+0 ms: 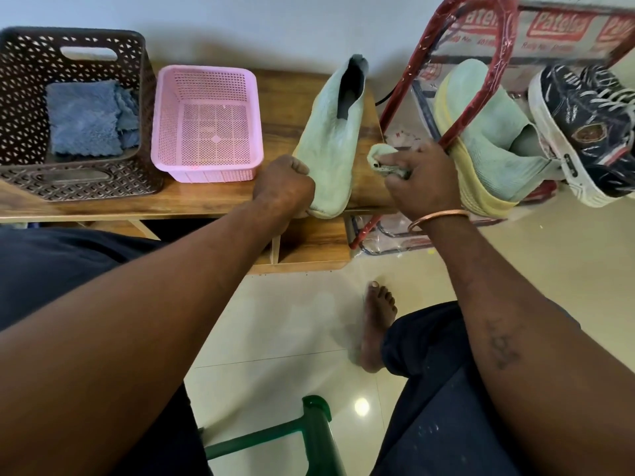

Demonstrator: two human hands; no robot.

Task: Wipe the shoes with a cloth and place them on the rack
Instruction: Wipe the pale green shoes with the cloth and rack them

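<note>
At ten o'clock we list blue cloths (86,118) in a brown basket (20,80). Centre, on the bench (206,199): mint shoe (330,142), toe gripped by our left hand (285,187), wiping seemingly unfinished; right hand (422,183) pinches the cloth (381,156). Two o'clock: rack (494,63), holding second mint shoe (488,132) and dark sneaker (591,121).

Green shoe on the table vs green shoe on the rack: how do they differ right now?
The table shoe lies sole down on the wooden table, toe toward the person; the rack shoe sits tipped on the red rack, yellow sole showing. The left hand grips the table shoe's toe; the rack shoe is unheld, the right hand holding a cloth. Shared: mint green knit uppers, likely a pair.
</note>
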